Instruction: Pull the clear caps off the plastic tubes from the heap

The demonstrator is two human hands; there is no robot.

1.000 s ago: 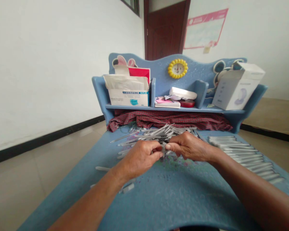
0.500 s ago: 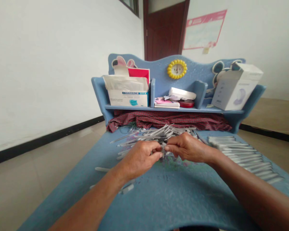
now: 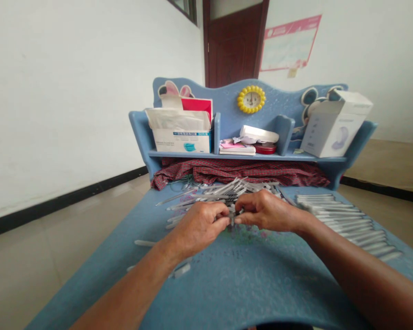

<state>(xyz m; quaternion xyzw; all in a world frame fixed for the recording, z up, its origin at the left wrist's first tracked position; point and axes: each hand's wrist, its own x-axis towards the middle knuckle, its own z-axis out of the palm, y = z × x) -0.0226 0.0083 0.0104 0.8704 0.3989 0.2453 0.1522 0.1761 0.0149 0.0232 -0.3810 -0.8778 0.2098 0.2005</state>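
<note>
My left hand [image 3: 203,224] is closed in a pinch around a small grey, partly see-through pen part [image 3: 231,214], held just above the desk. Facing it from the right, my right hand [image 3: 266,211] has its thumb and forefinger closed at the same part. The fingers hide most of the part, so its exact kind does not show. Right behind both hands lies a loose heap of pens and pen parts [image 3: 234,188], clear and grey. To the right, finished-looking slim pens [image 3: 351,224] lie side by side in a slanting row.
On the blue desk [image 3: 261,284], a few loose pieces [image 3: 181,270] lie by my left forearm. A checked cloth [image 3: 241,170] is bunched under the shelf. Above it stand a mask box [image 3: 182,140], papers [image 3: 237,149], a red tin [image 3: 265,149] and a white box [image 3: 335,126].
My right thumb and forefinger have shifted slightly at the small part, and more of the part shows between the hands. The left hand keeps its pinch. The view has moved a little.
</note>
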